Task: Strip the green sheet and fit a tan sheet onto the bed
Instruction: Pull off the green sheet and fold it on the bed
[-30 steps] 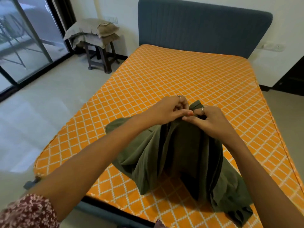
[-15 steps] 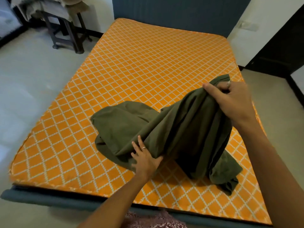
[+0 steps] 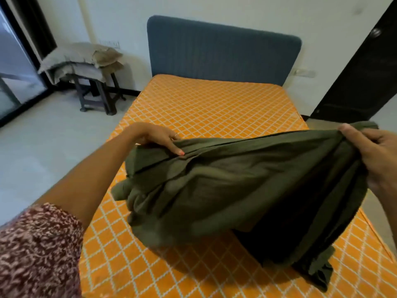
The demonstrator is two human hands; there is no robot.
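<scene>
Head view: 2 hands are holding the green sheet point(image 3: 247, 190) bunched above the mattress point(image 3: 206, 108) — the left hand point(image 3: 160, 138) is pinching a fold at its upper edge, the right hand point(image 3: 373, 155) is gripping the gathered end. Beyond the mattress, a blue headboard point(image 3: 223, 54) is standing; beside it, folded tan bedding point(image 3: 81, 59) is resting on a stool point(image 3: 98, 93).

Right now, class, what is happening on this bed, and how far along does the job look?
A person holds a bunched green sheet up over the bed. The right hand grips one gathered end; the left hand holds the top edge further along. The sheet is already off the orange patterned mattress, which lies bare, though its lower folds rest on it. Folded tan bedding sits on a stool beside the headboard, not yet fitted.
</scene>
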